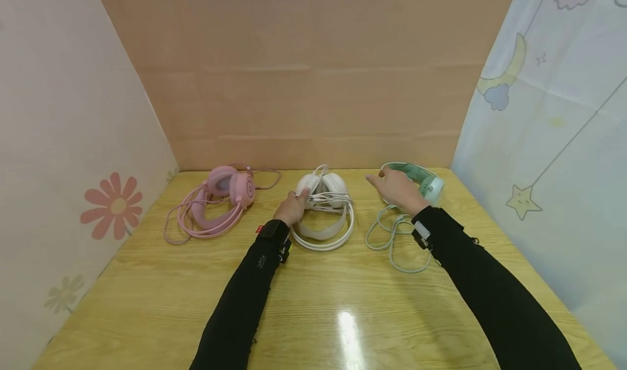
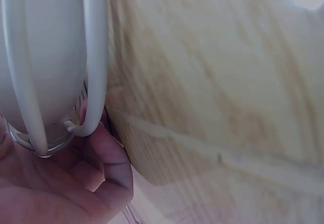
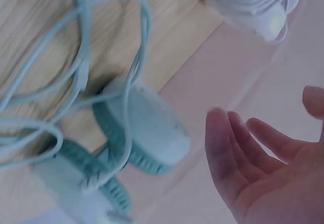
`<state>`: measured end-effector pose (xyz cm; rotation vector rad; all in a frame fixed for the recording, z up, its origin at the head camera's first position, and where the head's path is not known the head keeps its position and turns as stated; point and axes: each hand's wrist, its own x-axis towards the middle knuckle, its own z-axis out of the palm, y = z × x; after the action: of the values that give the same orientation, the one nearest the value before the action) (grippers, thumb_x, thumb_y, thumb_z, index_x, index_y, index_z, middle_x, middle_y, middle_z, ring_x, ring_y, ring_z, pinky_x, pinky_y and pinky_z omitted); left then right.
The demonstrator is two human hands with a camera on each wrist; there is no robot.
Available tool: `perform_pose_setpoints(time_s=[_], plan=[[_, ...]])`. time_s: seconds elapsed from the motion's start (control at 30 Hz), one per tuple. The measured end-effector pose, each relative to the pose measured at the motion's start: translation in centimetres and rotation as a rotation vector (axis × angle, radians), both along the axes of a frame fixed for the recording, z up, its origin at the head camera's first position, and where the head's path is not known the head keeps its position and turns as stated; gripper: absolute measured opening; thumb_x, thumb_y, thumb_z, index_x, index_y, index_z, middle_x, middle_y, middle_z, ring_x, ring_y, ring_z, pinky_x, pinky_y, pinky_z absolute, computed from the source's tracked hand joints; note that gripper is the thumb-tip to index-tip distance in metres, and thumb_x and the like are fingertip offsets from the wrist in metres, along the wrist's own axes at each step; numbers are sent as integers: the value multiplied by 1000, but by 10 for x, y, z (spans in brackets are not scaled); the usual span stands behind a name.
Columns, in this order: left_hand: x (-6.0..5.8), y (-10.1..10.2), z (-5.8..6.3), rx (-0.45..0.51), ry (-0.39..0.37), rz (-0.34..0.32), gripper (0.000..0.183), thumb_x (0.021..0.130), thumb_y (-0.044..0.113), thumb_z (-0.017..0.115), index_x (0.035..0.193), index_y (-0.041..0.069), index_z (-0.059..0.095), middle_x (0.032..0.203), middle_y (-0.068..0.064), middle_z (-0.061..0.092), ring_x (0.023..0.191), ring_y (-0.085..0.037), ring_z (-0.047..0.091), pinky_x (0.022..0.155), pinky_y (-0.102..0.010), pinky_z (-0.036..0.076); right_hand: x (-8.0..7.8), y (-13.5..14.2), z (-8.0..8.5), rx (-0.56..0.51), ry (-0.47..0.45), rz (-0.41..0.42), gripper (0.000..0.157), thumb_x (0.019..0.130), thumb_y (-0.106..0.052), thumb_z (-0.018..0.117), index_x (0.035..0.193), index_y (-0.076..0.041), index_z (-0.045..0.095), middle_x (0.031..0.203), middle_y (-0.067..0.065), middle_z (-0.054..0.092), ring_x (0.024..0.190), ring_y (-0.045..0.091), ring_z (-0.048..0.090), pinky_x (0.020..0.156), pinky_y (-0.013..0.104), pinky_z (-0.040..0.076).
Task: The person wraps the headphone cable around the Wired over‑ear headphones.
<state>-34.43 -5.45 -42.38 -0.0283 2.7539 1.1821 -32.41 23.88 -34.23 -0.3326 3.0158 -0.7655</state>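
White headphones [image 1: 336,184] lie in the middle of the table, their cable bundled across the ear cups and the headband toward the person. My left hand [image 1: 291,209] holds them at the left side; in the left wrist view its curled fingers [image 2: 109,158] reach around the end of the white band [image 2: 96,46]. Farther right, green headphones [image 1: 432,188] rest near the back edge with a loosely looped cable. My right hand [image 1: 399,189] hovers beside them, and the right wrist view shows its bent, spread fingers [image 3: 220,148] apart from the green ear cup [image 3: 154,127], holding nothing.
Pink headphones [image 1: 243,189] with a coiled cable lie at the left back of the wooden table [image 1: 313,304]. A brown panel [image 1: 313,87] stands behind. Patterned sheets, one with a flower [image 1: 117,205], border both sides.
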Motion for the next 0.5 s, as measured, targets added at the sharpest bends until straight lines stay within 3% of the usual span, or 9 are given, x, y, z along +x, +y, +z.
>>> perform_pose_setpoints(time_s=[0.27,0.5], plan=[[-5,-2,-3,1,8,-1,83,106,62,21,158,-3,19,154,-29,39,140,-43,42,113,-51,34,-13,43,7,-5,142,-128,79,104,-57,43,149,8,38,147,32,41,132,51,40,104,61,36],[-8,-3,-6,-7,1,-6,83,106,63,21,158,-2,20,153,-28,40,139,-43,43,112,-51,35,-21,86,-7,-100,177,-223,87,103,-54,47,153,14,24,149,41,28,138,60,23,112,68,17]])
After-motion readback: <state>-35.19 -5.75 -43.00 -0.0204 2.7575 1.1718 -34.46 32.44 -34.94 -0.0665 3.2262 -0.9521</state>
